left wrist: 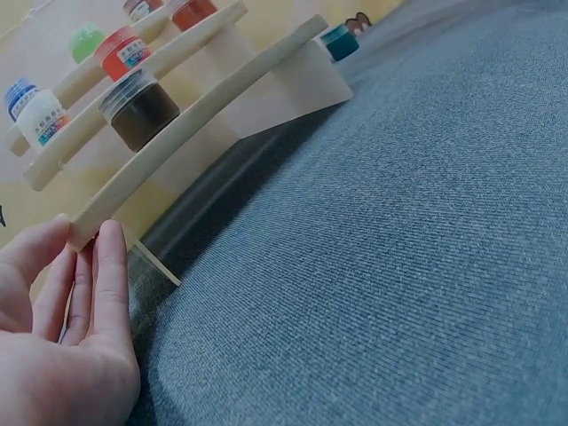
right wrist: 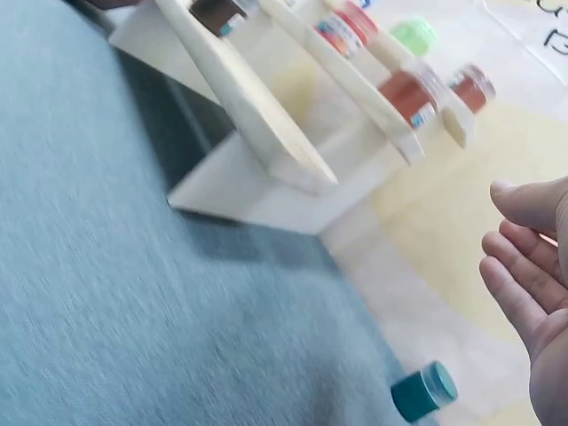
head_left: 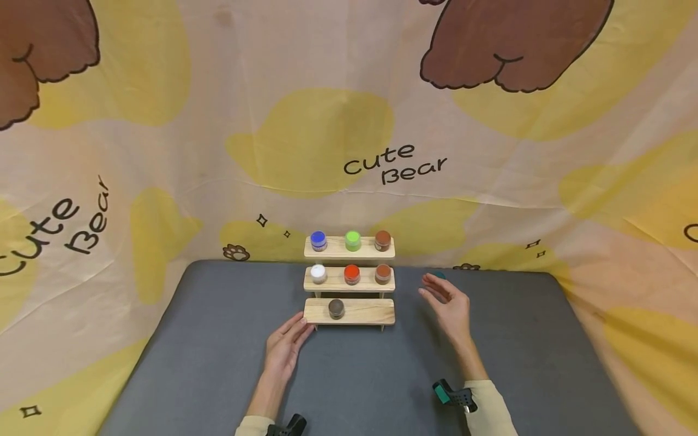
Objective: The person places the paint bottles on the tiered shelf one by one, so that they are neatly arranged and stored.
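Note:
A three-tier wooden display stand (head_left: 365,311) holds small paint jars. With thumb and fingers my left hand (head_left: 283,348) pinches the left end of its lowest shelf (left wrist: 186,129), the thumb at the edge and fingertips underneath. A dark brown jar (head_left: 336,309) sits on that shelf, left of its middle. My right hand (head_left: 451,312) is in the air right of the stand, fingers loosely bent and holding nothing. Below it in the right wrist view, apart from the fingers, a teal jar (right wrist: 424,391) stands on the table; the hand partly hides it in the head view.
White (head_left: 319,274), red (head_left: 352,275) and brown (head_left: 383,274) jars line the middle shelf. Blue (head_left: 319,241), green (head_left: 352,241) and brown (head_left: 383,241) jars line the top one. A printed cloth (head_left: 305,145) hangs behind the grey table (head_left: 218,357).

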### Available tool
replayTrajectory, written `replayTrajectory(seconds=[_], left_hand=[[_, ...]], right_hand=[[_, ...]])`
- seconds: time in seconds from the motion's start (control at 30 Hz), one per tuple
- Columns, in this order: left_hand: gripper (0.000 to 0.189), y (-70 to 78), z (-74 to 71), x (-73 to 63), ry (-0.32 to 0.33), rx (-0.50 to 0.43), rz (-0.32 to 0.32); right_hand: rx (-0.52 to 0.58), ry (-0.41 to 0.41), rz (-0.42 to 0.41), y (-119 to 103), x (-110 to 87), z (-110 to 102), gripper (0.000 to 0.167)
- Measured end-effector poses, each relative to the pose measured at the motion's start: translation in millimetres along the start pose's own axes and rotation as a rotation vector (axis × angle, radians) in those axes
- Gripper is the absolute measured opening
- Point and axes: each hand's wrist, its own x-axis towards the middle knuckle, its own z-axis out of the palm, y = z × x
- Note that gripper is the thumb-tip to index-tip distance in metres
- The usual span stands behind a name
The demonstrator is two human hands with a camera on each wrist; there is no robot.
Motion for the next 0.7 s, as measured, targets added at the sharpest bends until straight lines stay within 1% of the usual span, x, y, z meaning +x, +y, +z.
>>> replayTrajectory(seconds=[0.1, 0.17, 0.23, 0.33, 0.43, 0.5, 0.57, 0.7], left_hand=[[0.049, -0.1, -0.2, 0.0, 0.000, 0.006, 0.003], [0.048, -0.4, -0.3, 0.1, 0.001, -0.001, 0.004], [0.048, -0.6, -0.3, 0.0, 0.002, -0.004, 0.006], [0.049, -1.1, -0.3, -0.2, 0.002, 0.002, 0.010], [0.050, -1.0, 0.1, -0.8, 0.001, -0.001, 0.006], [0.050, -0.9, 0.4, -0.8, -0.004, -0.007, 0.000], [0.051, -0.8, 0.6, -0.9, -0.004, -0.015, -0.005], [0.051, -0.3, 1.4, -0.4, -0.002, -0.013, -0.007]], right_hand=[[-0.020, 0.010, 0.008, -4.8, 0.6, -4.0, 0.037], [-0.024, 0.029, 0.005, 7.5, 2.8, -6.4, 0.038], [-0.033, 0.065, -0.001, 22.0, 6.7, -8.0, 0.040], [-0.007, 0.132, 0.029, 44.6, 14.7, -10.5, 0.041], [0.012, 0.194, 0.073, 56.4, 22.1, -12.8, 0.041], [0.032, 0.226, 0.089, 61.3, 25.4, -14.5, 0.041], [0.032, 0.240, 0.099, 64.3, 27.5, -16.1, 0.041], [-0.004, 0.230, 0.102, 70.0, 30.1, -19.4, 0.041]])
